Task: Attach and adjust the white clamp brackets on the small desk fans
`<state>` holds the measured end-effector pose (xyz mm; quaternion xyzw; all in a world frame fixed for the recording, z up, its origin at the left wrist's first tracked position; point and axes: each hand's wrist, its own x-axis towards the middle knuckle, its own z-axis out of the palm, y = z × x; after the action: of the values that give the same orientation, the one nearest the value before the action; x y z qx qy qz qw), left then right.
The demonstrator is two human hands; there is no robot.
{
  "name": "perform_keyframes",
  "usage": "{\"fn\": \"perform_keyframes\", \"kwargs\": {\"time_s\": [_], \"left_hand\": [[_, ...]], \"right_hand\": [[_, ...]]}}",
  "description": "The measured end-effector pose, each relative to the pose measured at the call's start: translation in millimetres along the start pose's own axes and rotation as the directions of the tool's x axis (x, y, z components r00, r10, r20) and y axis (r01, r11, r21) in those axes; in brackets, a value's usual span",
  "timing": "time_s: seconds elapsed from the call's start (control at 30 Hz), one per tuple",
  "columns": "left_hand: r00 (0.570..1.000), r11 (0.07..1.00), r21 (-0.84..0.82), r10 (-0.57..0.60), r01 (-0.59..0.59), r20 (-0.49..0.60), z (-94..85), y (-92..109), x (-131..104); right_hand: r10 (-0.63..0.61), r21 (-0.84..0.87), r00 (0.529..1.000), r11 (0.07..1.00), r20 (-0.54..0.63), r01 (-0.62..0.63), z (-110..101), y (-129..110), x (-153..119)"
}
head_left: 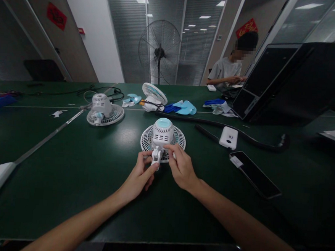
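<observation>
A small white fan (163, 131) lies grille down on the green table, its motor housing with a light blue cap facing up. My left hand (143, 169) pinches the white bracket (156, 154) at the fan's near side between thumb and fingers. From the right, my right hand (181, 165) reaches to where the bracket meets the housing, index finger extended against it and the other fingers curled. Whether its fingertips hold a small part is too small to tell.
Another white fan (102, 107) lies at the left, a third (154, 98) behind. Light blue blades (186, 107), a black tube (213, 123), a white device (228, 138) and a phone (255, 175) are around. A large black monitor (297, 81) stands right; a person (227, 70) sits across.
</observation>
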<state>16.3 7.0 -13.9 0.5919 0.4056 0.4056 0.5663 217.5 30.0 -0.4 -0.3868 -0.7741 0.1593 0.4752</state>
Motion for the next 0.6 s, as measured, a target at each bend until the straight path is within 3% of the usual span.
{"fn": "perform_keyframes", "kwargs": {"time_s": [0.27, 0.47, 0.6], "left_hand": [[1.0, 1.0, 0.022, 0.023, -0.022, -0.014, 0.7, -0.5, -0.5], [0.999, 0.999, 0.029, 0.025, -0.024, -0.029, 1.0, 0.5, 0.1], [1.0, 1.0, 0.009, 0.008, -0.007, -0.028, 0.8, -0.5, 1.6]], "right_hand": [[0.064, 0.216, 0.995, 0.975, -0.073, -0.047, 4.9, 0.7, 1.2], [-0.051, 0.204, 0.998, 0.977, -0.038, 0.058, 4.0, -5.7, -0.2], [0.04, 0.263, 0.991, 0.965, -0.126, -0.006, 9.0, -2.8, -0.7]]}}
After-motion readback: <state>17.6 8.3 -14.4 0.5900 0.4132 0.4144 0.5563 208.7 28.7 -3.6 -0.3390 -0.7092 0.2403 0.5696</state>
